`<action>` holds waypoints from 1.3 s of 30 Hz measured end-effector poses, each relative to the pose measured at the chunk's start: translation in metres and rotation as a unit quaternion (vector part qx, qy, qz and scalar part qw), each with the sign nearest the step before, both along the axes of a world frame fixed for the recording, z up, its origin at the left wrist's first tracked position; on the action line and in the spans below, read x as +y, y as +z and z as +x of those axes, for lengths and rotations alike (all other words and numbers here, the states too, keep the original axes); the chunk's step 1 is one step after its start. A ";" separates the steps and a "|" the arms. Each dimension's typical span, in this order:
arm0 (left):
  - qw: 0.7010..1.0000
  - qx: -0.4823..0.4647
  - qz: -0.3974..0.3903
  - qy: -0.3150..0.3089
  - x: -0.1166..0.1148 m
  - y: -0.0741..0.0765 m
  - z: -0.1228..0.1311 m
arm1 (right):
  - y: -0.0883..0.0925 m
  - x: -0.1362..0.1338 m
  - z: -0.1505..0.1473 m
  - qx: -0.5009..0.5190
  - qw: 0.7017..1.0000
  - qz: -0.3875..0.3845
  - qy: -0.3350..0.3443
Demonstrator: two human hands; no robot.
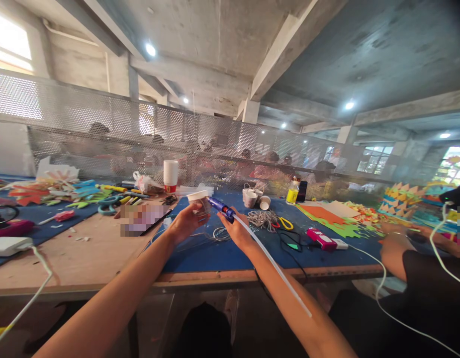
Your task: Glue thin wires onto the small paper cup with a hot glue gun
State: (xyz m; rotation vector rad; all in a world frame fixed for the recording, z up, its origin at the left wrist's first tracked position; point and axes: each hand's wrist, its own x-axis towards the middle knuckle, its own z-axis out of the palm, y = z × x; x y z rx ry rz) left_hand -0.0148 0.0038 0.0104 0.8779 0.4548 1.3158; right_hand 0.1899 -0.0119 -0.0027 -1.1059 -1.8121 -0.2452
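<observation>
We find the left hand (189, 219), fingers wrapped round a paper cup (197, 197); from its right, the glue gun (219, 205), gripped by the right hand (237, 227), slants nozzle-first toward it.

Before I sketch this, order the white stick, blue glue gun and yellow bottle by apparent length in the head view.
1. White stick, which reaches nearer the camera
2. Blue glue gun, partly covered
3. Yellow bottle

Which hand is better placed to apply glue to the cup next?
Probably the right hand: it grips the blue glue gun, nozzle close to the paper cup the left hand holds.
</observation>
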 end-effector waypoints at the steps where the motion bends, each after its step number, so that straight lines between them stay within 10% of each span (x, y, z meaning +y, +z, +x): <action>1: 1.000 -0.001 0.000 0.001 -0.001 0.000 0.000 | 0.000 0.000 0.000 0.001 1.000 -0.004 0.000; 39: 1.000 -0.024 -0.003 -0.010 -0.004 0.004 0.000 | -0.003 0.005 0.001 0.033 0.999 -0.023 0.014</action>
